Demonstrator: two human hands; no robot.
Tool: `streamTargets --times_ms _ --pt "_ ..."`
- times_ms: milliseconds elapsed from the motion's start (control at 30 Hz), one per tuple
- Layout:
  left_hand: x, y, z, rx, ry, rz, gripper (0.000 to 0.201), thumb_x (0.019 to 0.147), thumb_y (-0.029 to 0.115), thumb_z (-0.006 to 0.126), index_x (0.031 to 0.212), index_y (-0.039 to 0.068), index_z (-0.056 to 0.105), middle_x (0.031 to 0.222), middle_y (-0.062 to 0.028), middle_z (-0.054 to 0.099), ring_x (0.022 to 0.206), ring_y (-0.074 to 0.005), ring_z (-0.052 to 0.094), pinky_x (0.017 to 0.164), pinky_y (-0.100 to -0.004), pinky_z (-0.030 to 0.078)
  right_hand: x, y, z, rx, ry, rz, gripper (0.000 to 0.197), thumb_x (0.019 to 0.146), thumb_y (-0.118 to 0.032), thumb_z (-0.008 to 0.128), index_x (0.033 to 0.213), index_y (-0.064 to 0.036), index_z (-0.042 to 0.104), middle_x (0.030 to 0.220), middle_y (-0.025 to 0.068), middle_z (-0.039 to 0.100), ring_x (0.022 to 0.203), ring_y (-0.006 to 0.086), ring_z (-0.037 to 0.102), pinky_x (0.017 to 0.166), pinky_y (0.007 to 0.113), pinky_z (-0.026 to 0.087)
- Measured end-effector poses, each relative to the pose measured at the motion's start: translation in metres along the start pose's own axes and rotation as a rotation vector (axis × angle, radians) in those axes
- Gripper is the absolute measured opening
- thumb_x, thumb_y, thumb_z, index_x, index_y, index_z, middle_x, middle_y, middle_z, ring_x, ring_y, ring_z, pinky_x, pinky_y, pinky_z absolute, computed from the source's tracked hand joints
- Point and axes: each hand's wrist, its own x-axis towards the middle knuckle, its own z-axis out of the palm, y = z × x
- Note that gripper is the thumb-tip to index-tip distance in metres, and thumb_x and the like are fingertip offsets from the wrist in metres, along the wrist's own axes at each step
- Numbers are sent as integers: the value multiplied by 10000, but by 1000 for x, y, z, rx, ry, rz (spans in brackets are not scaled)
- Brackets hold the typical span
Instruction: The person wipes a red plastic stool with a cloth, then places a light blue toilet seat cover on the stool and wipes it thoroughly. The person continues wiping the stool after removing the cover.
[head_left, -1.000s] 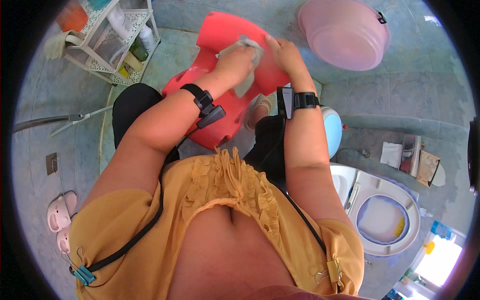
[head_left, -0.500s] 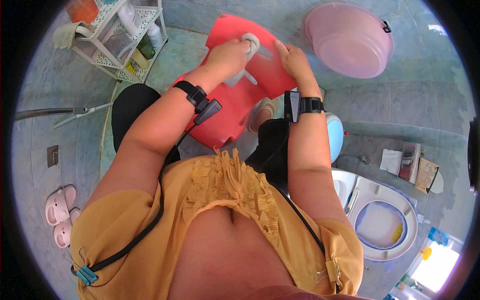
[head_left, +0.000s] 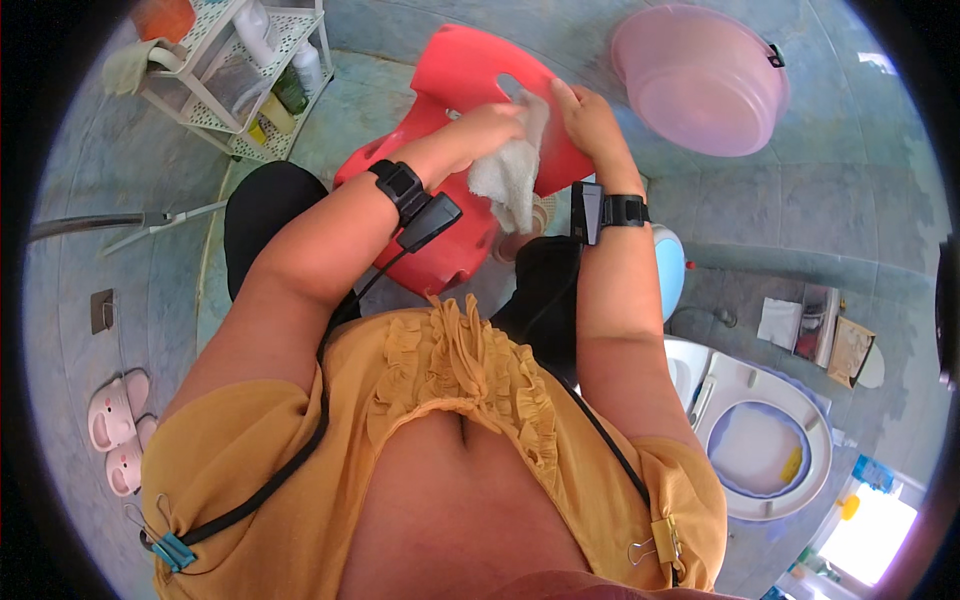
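A red plastic chair (head_left: 460,75) stands tilted between the person's knees in a tiled bathroom. The left hand (head_left: 490,132) holds a white terry cloth (head_left: 508,185), which drapes over the backrest's lower edge. The right hand (head_left: 592,124) grips the backrest near its upper right corner, thumb on the near face. Beyond the chair's left edge is a white shelf rack (head_left: 208,112) with bottles; beyond its right edge, a pink basin (head_left: 698,85) against the wall.
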Motion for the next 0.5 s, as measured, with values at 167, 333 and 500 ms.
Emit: streamTargets --times_ms 167,333,500 --pt "2 -3 1 -610 151 36 385 959 123 516 1326 31 587 1171 -124 693 1040 -260 681 923 -415 545 -1 0 0 -6 8 -9 647 1009 -576 476 1030 25 717 1023 320 684 1024 496 640 884 518 502" --pt "21 4 3 -985 169 73 327 1031 157 397 1225 11 615 1220 -151 691 1130 -309 665 1025 -484 519 -2 -4 -2 27 -4 47 608 996 -562 499 1025 -2 735 1051 306 687 1034 480 646 899 506 505" --pt "29 5 3 -794 168 77 276 1019 174 448 1167 34 633 1124 -125 714 1035 -283 694 944 -449 553 -3 -6 -4 -59 13 -4 626 1007 -571 463 1041 -8 734 1053 301 689 1041 483 639 905 520 498"
